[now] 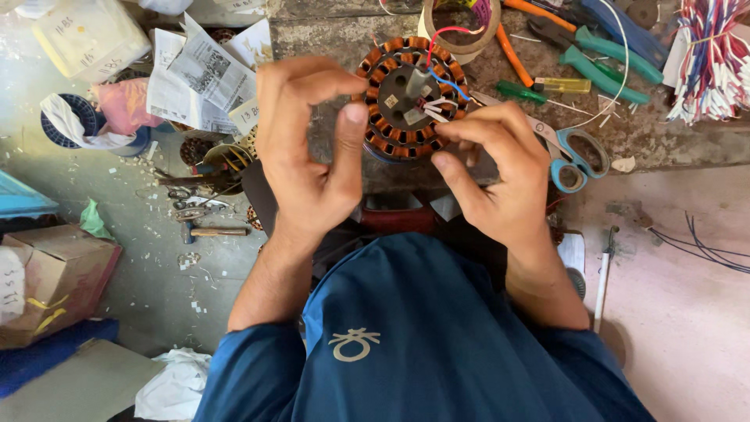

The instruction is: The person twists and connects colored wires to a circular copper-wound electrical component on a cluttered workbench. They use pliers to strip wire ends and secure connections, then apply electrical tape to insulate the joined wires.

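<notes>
**Thin leads under the fingers at a crowded bench edge**

Head view: the wound stator (412,98), a ring of copper coils around a dark core, is sitting at twelve o'clock of the person's lap, near the front edge of the stone surface (656,133). The left hand (308,156) is curling against the ring's nine o'clock side, thumb and forefinger drawn close; whether they are pinching a wire I cannot tell. The right hand (492,168) is closing its fingertips on the white leads (434,109) at the ring's four o'clock.

As a judgement, the risks are these: a hard tug could be snapping a fine lead or scraping the coil's coating; the red and blue wires (442,59) could be snagging in the fingers; the stator could be sliding off the near edge. The scissors (574,156), lying open at three o'clock, could be nicking a wrist.

Containers: a cardboard box (55,273) is standing on the floor at eight o'clock, contents hidden. A tape roll (461,43) is ringing a small tangle of wire at twelve.
</notes>
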